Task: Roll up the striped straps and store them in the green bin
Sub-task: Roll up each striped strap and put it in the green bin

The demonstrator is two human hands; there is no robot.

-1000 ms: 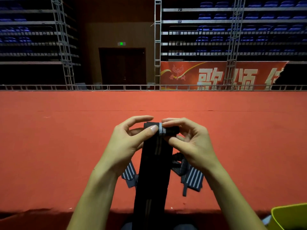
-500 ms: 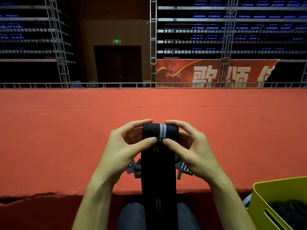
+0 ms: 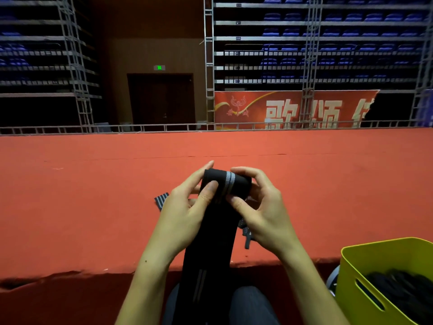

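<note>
**Strap roll thicker between our two hands**

The striped strap (image 3: pixel 212 233) is black with grey stripes; its far end is wound into a roll (image 3: pixel 226 182) that we hold above the red carpeted platform (image 3: pixel 93 195). Against the frame from half a second ago, the roll is fatter and sits slightly tilted, its right end lower, and the green bin (image 3: pixel 365 273) shows more of itself at 4 o'clock in the view. A second ago the rolled part was only a thin fold.

The roll lies crosswise between our hands, and the unrolled length runs from it toward 6 o'clock, down over the platform edge and between our knees. Our left hand (image 3: pixel 187 212) grips the roll's left end: the thumb presses on the near face, the fingers curl round the far side, with one fingertip showing above the roll at 11 o'clock from it. Our right hand (image 3: pixel 260 214) grips the right end, fingers arched over the top and thumb pressed on the strap just under the grey stripe. Both forearms rise from the bottom of the view and converge on the roll.

Under our hands, more loose straps (image 3: pixel 161 200) lie on the carpet, showing at 9 o'clock and 5 o'clock from the roll. The bin holds dark material, too dim to make out.
</note>
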